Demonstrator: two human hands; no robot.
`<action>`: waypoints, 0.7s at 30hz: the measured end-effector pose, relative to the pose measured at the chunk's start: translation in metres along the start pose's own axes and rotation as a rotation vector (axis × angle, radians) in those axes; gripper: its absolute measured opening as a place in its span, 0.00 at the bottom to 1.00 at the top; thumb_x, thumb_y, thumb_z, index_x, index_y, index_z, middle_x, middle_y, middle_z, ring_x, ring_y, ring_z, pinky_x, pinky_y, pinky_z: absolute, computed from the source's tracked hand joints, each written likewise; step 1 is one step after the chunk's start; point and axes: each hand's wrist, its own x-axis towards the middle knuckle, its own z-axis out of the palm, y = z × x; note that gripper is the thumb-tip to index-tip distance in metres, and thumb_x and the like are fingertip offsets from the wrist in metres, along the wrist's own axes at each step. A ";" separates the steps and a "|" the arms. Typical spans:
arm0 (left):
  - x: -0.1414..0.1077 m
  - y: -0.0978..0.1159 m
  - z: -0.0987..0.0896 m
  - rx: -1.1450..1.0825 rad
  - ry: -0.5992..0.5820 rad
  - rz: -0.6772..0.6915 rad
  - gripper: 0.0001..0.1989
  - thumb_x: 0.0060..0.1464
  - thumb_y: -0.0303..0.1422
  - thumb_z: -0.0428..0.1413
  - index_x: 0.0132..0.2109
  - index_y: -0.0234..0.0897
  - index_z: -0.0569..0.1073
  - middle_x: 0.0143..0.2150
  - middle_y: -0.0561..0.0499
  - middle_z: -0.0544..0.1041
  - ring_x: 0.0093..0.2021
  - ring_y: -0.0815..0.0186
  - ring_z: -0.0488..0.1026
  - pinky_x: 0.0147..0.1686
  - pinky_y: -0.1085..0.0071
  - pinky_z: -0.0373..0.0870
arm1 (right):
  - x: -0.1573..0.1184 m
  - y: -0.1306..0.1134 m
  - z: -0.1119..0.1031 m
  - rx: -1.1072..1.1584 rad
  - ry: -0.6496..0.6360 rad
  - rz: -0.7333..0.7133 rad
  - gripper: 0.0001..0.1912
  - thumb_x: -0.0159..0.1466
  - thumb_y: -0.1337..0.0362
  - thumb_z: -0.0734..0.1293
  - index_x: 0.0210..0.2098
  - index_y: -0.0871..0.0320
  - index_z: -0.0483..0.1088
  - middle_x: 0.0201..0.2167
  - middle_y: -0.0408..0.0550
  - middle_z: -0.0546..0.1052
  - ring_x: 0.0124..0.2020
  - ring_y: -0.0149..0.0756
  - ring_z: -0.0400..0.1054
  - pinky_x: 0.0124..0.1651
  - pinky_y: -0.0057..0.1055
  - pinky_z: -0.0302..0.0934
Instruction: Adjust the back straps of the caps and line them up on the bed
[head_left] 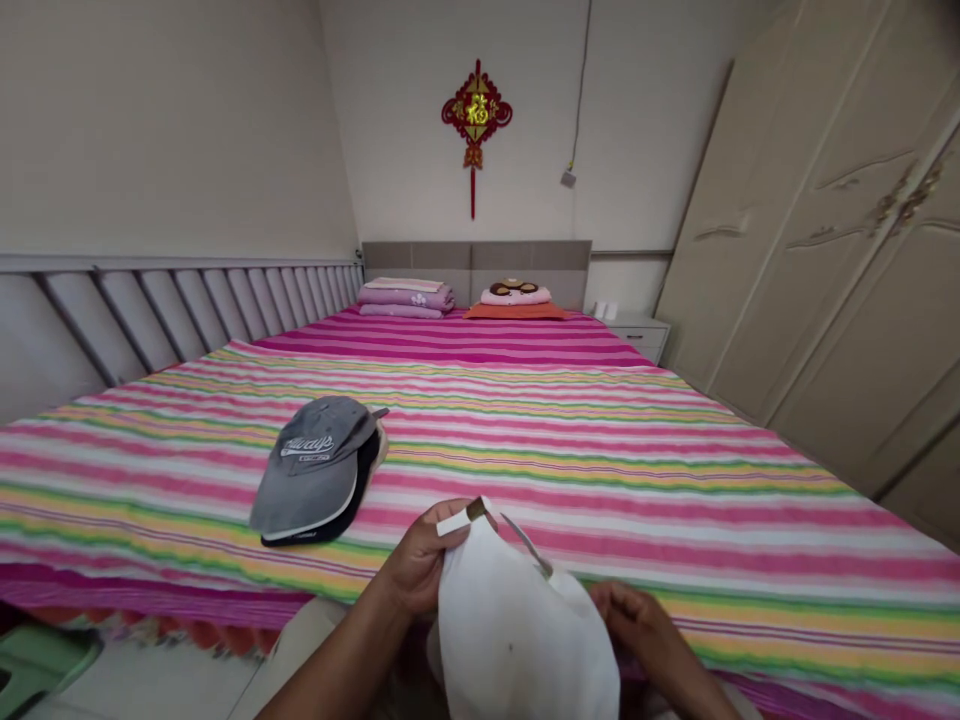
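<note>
A white cap (525, 630) is held low in front of me, its back strap and metal buckle (476, 509) toward the top. My left hand (421, 560) pinches the cap at the strap end on its left side. At the cap's right edge, my right hand (626, 615) has its fingers curled against the fabric. A grey cap (319, 460) with white lettering lies on the striped bedspread to the left, stacked on a black cap (300, 537) and a beige one that barely shows.
The striped bed (675, 480) fills the middle. Folded bedding (405, 298) and a pillow stack (516, 297) sit at the headboard. A railing (225, 300) runs along the left, a wardrobe (810, 230) stands right, and a green stool (49, 655) is at lower left.
</note>
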 end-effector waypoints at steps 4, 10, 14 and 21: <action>-0.004 -0.009 0.008 0.180 -0.019 -0.172 0.12 0.38 0.33 0.62 0.29 0.26 0.75 0.23 0.46 0.75 0.21 0.71 0.69 0.23 0.77 0.62 | 0.001 -0.057 0.023 -0.246 -0.018 -0.218 0.15 0.55 0.54 0.64 0.36 0.56 0.73 0.35 0.51 0.76 0.40 0.43 0.66 0.44 0.36 0.57; -0.010 -0.023 0.007 0.269 0.089 -0.219 0.10 0.37 0.34 0.63 0.25 0.31 0.73 0.18 0.52 0.71 0.16 0.75 0.63 0.18 0.78 0.55 | 0.001 -0.064 0.068 -0.200 -0.341 -0.230 0.17 0.59 0.52 0.60 0.26 0.60 0.68 0.22 0.44 0.71 0.25 0.32 0.63 0.31 0.28 0.56; -0.015 -0.025 0.002 0.253 0.002 -0.133 0.15 0.31 0.38 0.65 0.25 0.31 0.72 0.18 0.54 0.69 0.17 0.75 0.62 0.18 0.78 0.55 | 0.004 -0.052 0.074 0.047 -0.291 -0.132 0.15 0.55 0.55 0.65 0.21 0.59 0.62 0.14 0.38 0.64 0.16 0.25 0.54 0.22 0.24 0.49; -0.015 -0.021 -0.008 0.193 0.088 0.017 0.18 0.33 0.44 0.63 0.22 0.31 0.70 0.15 0.53 0.67 0.15 0.75 0.60 0.16 0.78 0.52 | 0.013 -0.057 0.051 0.518 -0.125 -0.088 0.14 0.54 0.57 0.67 0.20 0.58 0.62 0.15 0.37 0.64 0.17 0.26 0.58 0.25 0.25 0.56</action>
